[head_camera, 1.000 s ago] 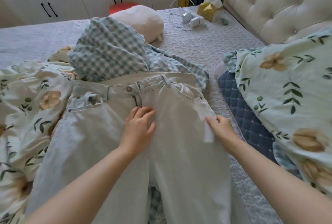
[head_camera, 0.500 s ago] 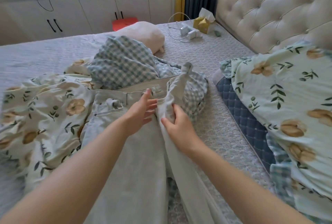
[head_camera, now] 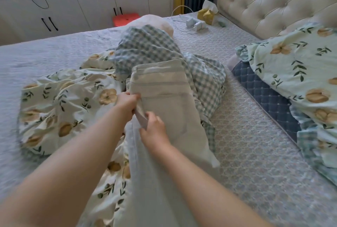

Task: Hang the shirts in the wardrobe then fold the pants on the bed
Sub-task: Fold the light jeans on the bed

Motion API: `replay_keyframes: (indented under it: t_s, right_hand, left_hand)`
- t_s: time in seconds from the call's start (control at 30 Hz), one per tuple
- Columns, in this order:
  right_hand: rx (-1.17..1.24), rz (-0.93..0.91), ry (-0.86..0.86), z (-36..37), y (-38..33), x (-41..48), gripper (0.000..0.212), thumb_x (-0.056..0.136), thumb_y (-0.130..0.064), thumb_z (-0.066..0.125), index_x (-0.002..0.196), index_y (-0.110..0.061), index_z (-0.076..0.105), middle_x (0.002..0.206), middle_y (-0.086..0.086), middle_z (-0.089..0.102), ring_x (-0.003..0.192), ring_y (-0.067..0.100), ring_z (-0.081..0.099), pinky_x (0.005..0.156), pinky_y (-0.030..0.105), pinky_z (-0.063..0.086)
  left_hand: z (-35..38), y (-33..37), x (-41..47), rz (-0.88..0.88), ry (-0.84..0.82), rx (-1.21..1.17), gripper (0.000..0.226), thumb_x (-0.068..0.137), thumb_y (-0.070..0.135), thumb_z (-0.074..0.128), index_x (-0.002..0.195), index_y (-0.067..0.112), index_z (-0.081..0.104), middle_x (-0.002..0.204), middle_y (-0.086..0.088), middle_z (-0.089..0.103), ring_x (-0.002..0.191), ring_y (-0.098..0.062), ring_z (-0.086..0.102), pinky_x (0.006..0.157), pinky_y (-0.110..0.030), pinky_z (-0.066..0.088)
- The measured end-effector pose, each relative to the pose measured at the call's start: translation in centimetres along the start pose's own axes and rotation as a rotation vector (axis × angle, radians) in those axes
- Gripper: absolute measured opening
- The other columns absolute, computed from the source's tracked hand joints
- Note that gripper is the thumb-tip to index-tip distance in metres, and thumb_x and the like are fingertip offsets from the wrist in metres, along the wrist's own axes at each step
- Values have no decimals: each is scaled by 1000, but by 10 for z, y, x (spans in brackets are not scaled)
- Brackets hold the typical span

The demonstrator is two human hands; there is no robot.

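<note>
— Where are the jeans?
— The pale jeans [head_camera: 164, 102] lie along the middle of the bed [head_camera: 255, 153]. They are doubled lengthwise, back pocket up, with the waistband toward the far edge.
— And the hands?
— Both are on the jeans' left edge, just below the waistband. The left hand [head_camera: 127, 102] curls its fingers round that edge. The right hand [head_camera: 155, 130], just nearer and almost touching it, pinches the same edge between thumb and fingers.
— What's around them?
— A blue checked cloth [head_camera: 145, 48] lies under the waistband end and a floral quilt [head_camera: 63, 102] to the left. A floral pillow [head_camera: 300, 66] sits at the headboard [head_camera: 264, 2] edge.
</note>
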State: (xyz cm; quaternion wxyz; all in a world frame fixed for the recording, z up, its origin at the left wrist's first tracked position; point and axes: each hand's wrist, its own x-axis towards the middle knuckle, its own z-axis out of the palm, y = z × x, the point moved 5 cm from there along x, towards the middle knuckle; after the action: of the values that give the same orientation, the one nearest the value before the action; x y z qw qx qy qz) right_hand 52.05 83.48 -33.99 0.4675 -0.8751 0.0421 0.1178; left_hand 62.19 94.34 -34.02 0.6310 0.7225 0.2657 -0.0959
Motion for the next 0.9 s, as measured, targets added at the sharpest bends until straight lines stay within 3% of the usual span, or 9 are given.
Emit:
replay_keyframes:
  t_s: [0.17,0.23,0.3,0.43,0.53,0.6,0.63,0.7,0.9]
  right_hand:
    - [-275,124,-11,-20,60,-31,29,88,-47,55,99,-20,54,101,5,64,98,30,59,71,34,40]
    - [-198,95,-22,-24,69,-38,28,90,-43,57,77,-20,49,74,-1,57,82,31,55,64,32,35]
    - [-103,13,-21,-21,61,-40,28,92,-31,58,70,-21,45,61,-5,46,72,25,46,63,30,31]
    - [19,-97,3,-4,22,-38,28,95,-19,54,68,-25,46,60,-8,45,67,18,43,57,24,30]
    - [72,-53,-28,21,13,-34,19,97,-18,52,79,-23,55,76,1,59,76,24,52,58,26,30]
    - [72,22,-51,38,20,-35,11,97,-19,50,102,-16,59,97,10,66,89,29,58,66,26,33]
    - [70,47,-55,44,25,-36,14,97,-18,50,108,-14,57,102,11,66,92,31,59,67,27,34]
    - [75,52,-48,49,31,-39,15,95,-18,51,109,-13,54,102,11,65,92,31,60,67,31,38]
    - [23,106,-87,42,54,-60,33,84,-49,62,104,-25,53,100,-4,65,91,19,61,78,35,51]
  left_hand:
    - [-2,-22,5,-56,-56,-112,10,99,14,55,106,8,59,90,-10,64,83,-29,64,82,-45,53]
    - [-2,-21,6,-63,-72,-103,13,99,17,57,108,8,59,97,-12,66,89,-32,65,81,-46,54]
    - [-3,-17,10,-56,-61,-103,15,98,19,58,109,9,58,100,-12,66,93,-32,64,79,-44,55]
    - [-15,-3,20,21,49,-95,20,97,23,59,110,8,56,90,-8,62,98,-32,63,83,-40,53]
    - [-31,-5,26,29,115,2,29,96,25,60,117,5,59,100,-13,62,96,-29,61,85,-37,52]
    - [-36,-19,27,-34,70,56,29,93,25,65,115,8,60,102,-14,63,91,-29,62,83,-40,55]
    - [-37,-27,24,-60,30,67,28,91,22,68,114,8,61,98,-13,64,84,-29,64,74,-37,57]
    - [-37,-39,18,-76,-63,83,30,86,16,73,112,6,62,91,-10,67,72,-23,64,55,-28,53]
    - [-50,-61,-7,-38,-168,230,27,83,16,75,107,10,64,94,-9,68,74,-21,67,55,-29,55]
